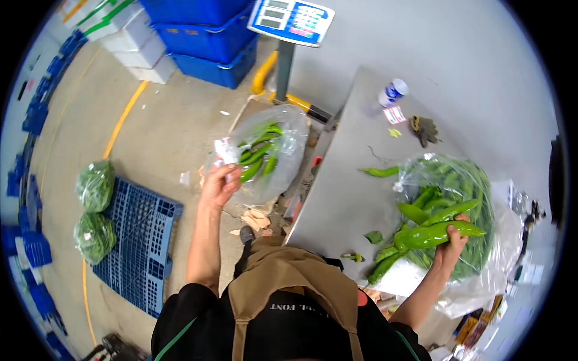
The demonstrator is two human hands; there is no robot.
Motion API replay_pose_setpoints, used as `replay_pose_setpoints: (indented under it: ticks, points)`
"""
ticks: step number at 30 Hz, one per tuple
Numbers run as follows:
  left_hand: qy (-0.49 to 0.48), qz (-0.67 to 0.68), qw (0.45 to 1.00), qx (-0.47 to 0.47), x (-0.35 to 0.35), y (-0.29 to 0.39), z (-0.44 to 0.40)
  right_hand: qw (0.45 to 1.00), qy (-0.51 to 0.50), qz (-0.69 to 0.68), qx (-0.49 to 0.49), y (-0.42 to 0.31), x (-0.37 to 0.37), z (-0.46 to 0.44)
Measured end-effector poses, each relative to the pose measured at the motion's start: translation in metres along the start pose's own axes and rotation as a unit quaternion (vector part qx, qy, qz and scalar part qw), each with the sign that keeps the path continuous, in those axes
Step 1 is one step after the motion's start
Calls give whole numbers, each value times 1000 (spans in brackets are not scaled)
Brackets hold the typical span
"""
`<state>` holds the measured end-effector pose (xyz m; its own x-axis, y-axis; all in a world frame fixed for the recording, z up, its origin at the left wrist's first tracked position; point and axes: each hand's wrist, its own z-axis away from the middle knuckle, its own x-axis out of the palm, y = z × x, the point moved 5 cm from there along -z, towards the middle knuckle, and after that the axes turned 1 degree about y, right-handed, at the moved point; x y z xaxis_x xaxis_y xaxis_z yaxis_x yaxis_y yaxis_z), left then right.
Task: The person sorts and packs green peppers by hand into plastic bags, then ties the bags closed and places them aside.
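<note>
My left hand (220,185) is closed on the rim of a clear plastic bag (289,129) standing open over the scale's base. Several long green peppers (256,159) lie inside that bag. Over the table, my right hand (451,245) is closed around a few large green peppers (430,236), their tips pointing right. Beneath it sits a big clear bag (469,177) full of green peppers, its mouth open toward me. Loose peppers (385,268) lie at the near side of this bag, and one thin pepper (380,172) lies beyond it.
A scale display (291,21) rises on a post past the left bag. Blue crates (201,36) and white boxes (135,45) are stacked behind. On the grey table (343,180) are a cup (393,92) and glove (424,130). Two vegetable bags (95,210) border a blue pallet (138,240).
</note>
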<state>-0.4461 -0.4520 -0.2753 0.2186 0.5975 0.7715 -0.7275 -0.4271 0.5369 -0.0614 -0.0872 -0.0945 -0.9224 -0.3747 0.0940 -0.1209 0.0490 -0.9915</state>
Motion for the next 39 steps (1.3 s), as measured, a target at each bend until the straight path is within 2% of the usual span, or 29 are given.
replay_pose_setpoints:
  ticks: [3,6,9,10,12,13,14,16,17,18,19,20,21,22,23,24,25,27,29,31,34,37,38,39]
  points:
    - [-16,27,999,-15,-1,-1,0,988,-61,-134,56,36,64,-8]
    - [-21,31,999,-29,-3,-5,2,967,-69,-166,183,91,171,7]
    - [-32,20,999,-20,7,-1,9,911,-180,-268,257,193,267,13]
    - [-40,22,999,-25,7,0,11,888,-176,-306,294,238,295,17]
    - [-40,23,999,-15,11,5,16,881,-173,-314,309,304,341,31]
    - [-40,24,999,-12,12,7,17,865,-167,-302,365,319,359,43]
    - [-20,15,1000,-3,8,8,17,865,-193,-234,400,353,369,52]
    - [12,-2,1000,-2,-4,9,13,877,-273,-50,393,367,376,66]
    - [18,-8,1000,10,-7,11,12,890,-307,-7,338,372,376,71]
    - [62,-32,997,35,-13,11,13,890,-365,29,270,371,369,74]
    - [112,-14,993,40,-25,11,10,887,-380,117,234,346,353,77]
    - [80,-52,995,32,-36,14,9,888,-399,135,184,316,331,76]
    - [161,-65,983,61,-37,17,8,915,-368,128,106,277,302,72]
    - [103,-49,992,56,-49,18,4,931,-341,129,21,241,272,70]
    - [9,18,1000,11,-59,18,-3,942,-265,202,-33,216,230,65]
    - [-27,81,996,12,-62,19,-8,938,-196,273,-86,189,189,63]
    - [-44,54,997,18,-49,20,-7,921,-136,338,-140,166,151,65]
    - [-61,54,996,23,-19,18,-5,878,10,463,-118,148,61,72]
    - [-59,41,997,28,-17,21,-12,769,141,620,-71,133,-8,88]
    - [-61,37,997,19,-9,16,-15,695,244,675,51,141,-66,112]
    - [-67,36,997,2,-6,8,-22,750,260,575,199,186,-97,126]
    - [-56,39,998,-11,-16,-1,-27,715,271,613,199,190,-69,111]
    - [-69,42,996,-26,-23,-1,-28,746,253,589,180,192,-62,109]
    - [16,21,999,-18,-28,0,-24,792,248,536,154,197,-61,109]
